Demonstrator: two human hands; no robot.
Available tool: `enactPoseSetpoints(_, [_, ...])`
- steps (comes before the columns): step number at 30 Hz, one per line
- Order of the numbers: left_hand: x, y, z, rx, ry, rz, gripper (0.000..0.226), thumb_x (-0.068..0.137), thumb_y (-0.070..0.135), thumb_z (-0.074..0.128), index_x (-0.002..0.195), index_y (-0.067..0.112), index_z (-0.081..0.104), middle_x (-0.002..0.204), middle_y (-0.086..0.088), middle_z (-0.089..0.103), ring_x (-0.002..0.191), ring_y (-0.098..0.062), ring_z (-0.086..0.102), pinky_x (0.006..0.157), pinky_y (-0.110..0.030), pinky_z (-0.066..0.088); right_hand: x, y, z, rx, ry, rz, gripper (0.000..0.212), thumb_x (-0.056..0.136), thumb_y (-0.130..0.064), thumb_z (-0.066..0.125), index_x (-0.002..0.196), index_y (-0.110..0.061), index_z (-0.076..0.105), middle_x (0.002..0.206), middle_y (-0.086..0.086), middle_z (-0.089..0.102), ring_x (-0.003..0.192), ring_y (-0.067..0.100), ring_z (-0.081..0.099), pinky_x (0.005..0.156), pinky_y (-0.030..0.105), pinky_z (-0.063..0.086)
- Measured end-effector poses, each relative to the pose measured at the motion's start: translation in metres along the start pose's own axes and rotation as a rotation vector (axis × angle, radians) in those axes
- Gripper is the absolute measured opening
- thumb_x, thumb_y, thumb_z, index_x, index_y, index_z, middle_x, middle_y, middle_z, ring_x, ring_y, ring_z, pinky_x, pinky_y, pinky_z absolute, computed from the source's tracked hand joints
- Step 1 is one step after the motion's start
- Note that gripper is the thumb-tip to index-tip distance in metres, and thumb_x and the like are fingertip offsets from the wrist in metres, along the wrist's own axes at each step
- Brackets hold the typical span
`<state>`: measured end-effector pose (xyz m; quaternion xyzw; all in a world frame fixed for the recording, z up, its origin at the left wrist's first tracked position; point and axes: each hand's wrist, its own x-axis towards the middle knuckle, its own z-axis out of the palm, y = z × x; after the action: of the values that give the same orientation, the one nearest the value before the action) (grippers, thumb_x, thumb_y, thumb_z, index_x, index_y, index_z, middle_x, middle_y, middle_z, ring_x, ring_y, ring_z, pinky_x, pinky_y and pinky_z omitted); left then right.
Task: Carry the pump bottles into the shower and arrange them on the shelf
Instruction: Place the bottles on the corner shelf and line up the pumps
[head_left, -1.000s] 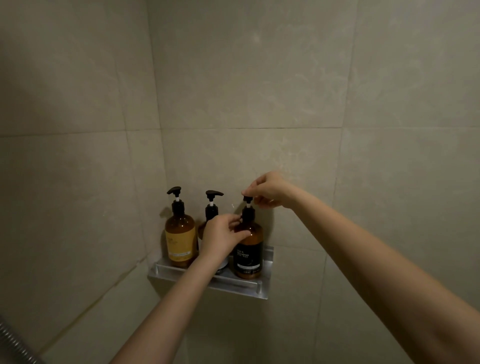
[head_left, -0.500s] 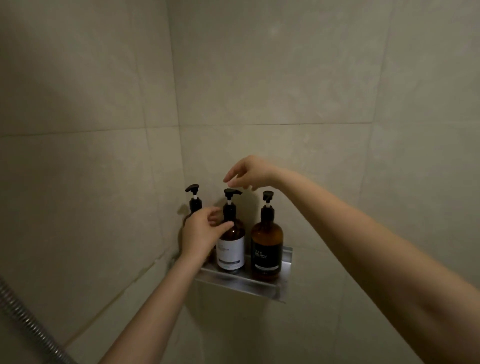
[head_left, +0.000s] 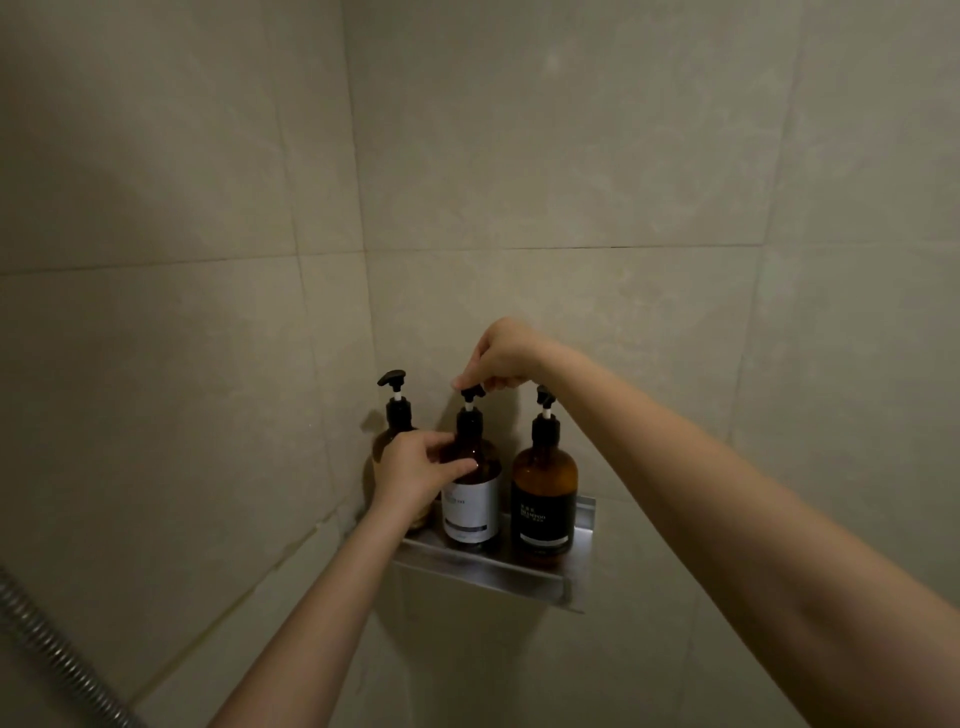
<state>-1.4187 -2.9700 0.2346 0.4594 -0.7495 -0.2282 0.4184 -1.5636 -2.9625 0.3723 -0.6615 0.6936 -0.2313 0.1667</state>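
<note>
Nearest the camera, bottom left corner: a ribbed metal shower hose (head_left: 62, 660) runs diagonally across the frame edge. Both bare forearms reach forward and up from the lower edge toward the tiled corner. Left hand (head_left: 415, 475): grip closed around the shoulder of the middle pump bottle (head_left: 471, 499), thumb and fingers wrapped on the amber glass just above its white label. Right hand (head_left: 501, 356): comes in from above, fingertips pinching the black pump head (head_left: 471, 392) of that same middle bottle; pump stem is raised, white section visible below the head. All three pump bottles stand upright in a row on the metal shelf (head_left: 498, 574), which is fixed in the corner where the two walls meet. Left bottle (head_left: 397, 415): sits closest to the corner, body mostly hidden behind the left hand, only its black pump and neck clearly visible; label cannot be read. Right bottle (head_left: 544, 499): amber with a black label, just beside the middle bottle, not held by either hand; whether the two bottles touch cannot be told. The right forearm passes just in front of its pump top. Behind everything: large beige wall tiles (head_left: 571, 156) with thin grout lines, dim light.
</note>
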Motion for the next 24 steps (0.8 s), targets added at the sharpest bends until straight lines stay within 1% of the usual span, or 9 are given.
enactPoseSetpoints(3, [0.0, 0.0, -0.001, 0.003, -0.002, -0.005, 0.049, 0.07, 0.029, 0.077, 0.115, 0.013, 0.067, 0.109, -0.003, 0.07, 0.1, -0.015, 0.063, 0.086, -0.03, 0.052, 0.006, 0.0, 0.007, -0.031, 0.033, 0.091, 0.042, 0.072, -0.047, 0.073, 0.068, -0.011, 0.053, 0.063, 0.001, 0.054, 0.055, 0.012, 0.048, 0.046, 0.021, 0.036])
enactPoseSetpoints(8, [0.0, 0.0, -0.001, -0.014, -0.007, -0.015, 0.049, 0.069, 0.029, 0.078, 0.114, 0.013, 0.067, 0.111, -0.004, 0.07, 0.1, -0.015, 0.064, 0.09, -0.035, 0.053, 0.008, 0.001, 0.012, -0.031, 0.057, 0.106, 0.045, 0.072, -0.054, 0.069, 0.068, -0.013, 0.051, 0.066, 0.001, 0.054, 0.058, 0.013, 0.05, 0.047, 0.022, 0.037])
enactPoseSetpoints(10, [0.001, 0.0, -0.001, -0.018, -0.012, -0.019, 0.048, 0.069, 0.029, 0.078, 0.114, 0.013, 0.068, 0.11, -0.004, 0.071, 0.099, -0.015, 0.064, 0.088, -0.032, 0.053, 0.007, 0.0, 0.009, -0.021, 0.06, 0.096, 0.045, 0.071, -0.052, 0.072, 0.072, -0.011, 0.053, 0.068, 0.001, 0.056, 0.06, 0.012, 0.052, 0.047, 0.022, 0.038])
enactPoseSetpoints(14, [0.002, -0.002, -0.001, -0.02, -0.024, -0.023, 0.049, 0.069, 0.028, 0.078, 0.114, 0.013, 0.067, 0.111, -0.003, 0.07, 0.1, -0.014, 0.063, 0.087, -0.03, 0.052, 0.004, 0.004, 0.004, 0.032, 0.033, 0.087, 0.046, 0.073, -0.045, 0.073, 0.101, -0.009, 0.062, 0.074, -0.001, 0.061, 0.065, 0.012, 0.057, 0.048, 0.022, 0.04])
enactPoseSetpoints(16, [0.002, -0.003, 0.0, -0.02, -0.024, -0.019, 0.049, 0.069, 0.028, 0.078, 0.114, 0.012, 0.067, 0.111, -0.004, 0.07, 0.1, -0.014, 0.064, 0.086, -0.028, 0.051, 0.004, 0.005, 0.005, 0.036, 0.023, 0.09, 0.05, 0.074, -0.044, 0.073, 0.107, -0.009, 0.061, 0.082, 0.0, 0.063, 0.071, 0.014, 0.059, 0.053, 0.024, 0.042])
enactPoseSetpoints(18, [0.002, -0.003, 0.0, -0.031, -0.019, -0.025, 0.05, 0.069, 0.027, 0.078, 0.115, 0.012, 0.067, 0.112, -0.004, 0.07, 0.101, -0.014, 0.064, 0.086, -0.027, 0.051, 0.005, 0.005, 0.008, 0.033, 0.03, 0.088, 0.052, 0.075, -0.045, 0.071, 0.11, -0.007, 0.061, 0.089, 0.002, 0.063, 0.078, 0.017, 0.06, 0.059, 0.026, 0.043])
enactPoseSetpoints(21, [0.001, -0.001, -0.002, -0.031, -0.052, -0.03, 0.05, 0.071, 0.027, 0.077, 0.117, 0.011, 0.065, 0.115, -0.005, 0.069, 0.103, -0.014, 0.063, 0.089, -0.029, 0.051, 0.004, 0.005, 0.009, 0.012, 0.041, 0.069, 0.05, 0.076, -0.046, 0.07, 0.107, -0.007, 0.062, 0.085, 0.002, 0.064, 0.069, 0.013, 0.057, 0.053, 0.022, 0.041])
enactPoseSetpoints(23, [0.001, 0.0, -0.008, -0.046, -0.088, -0.029, 0.05, 0.074, 0.025, 0.075, 0.12, 0.011, 0.063, 0.118, -0.002, 0.067, 0.103, -0.009, 0.06, 0.085, -0.022, 0.048, 0.004, 0.004, 0.007, 0.014, 0.062, 0.044, 0.047, 0.076, -0.045, 0.07, 0.104, -0.008, 0.063, 0.08, 0.001, 0.064, 0.067, 0.012, 0.057, 0.051, 0.02, 0.041])
enactPoseSetpoints(24, [0.002, 0.001, -0.013, -0.064, -0.094, -0.028, 0.048, 0.075, 0.024, 0.074, 0.12, 0.012, 0.062, 0.116, 0.002, 0.066, 0.098, -0.004, 0.059, 0.08, -0.017, 0.046, 0.005, 0.003, 0.006, 0.032, 0.085, 0.014, 0.045, 0.077, -0.045, 0.07, 0.103, -0.008, 0.064, 0.077, 0.0, 0.063, 0.066, 0.011, 0.057, 0.051, 0.02, 0.042])
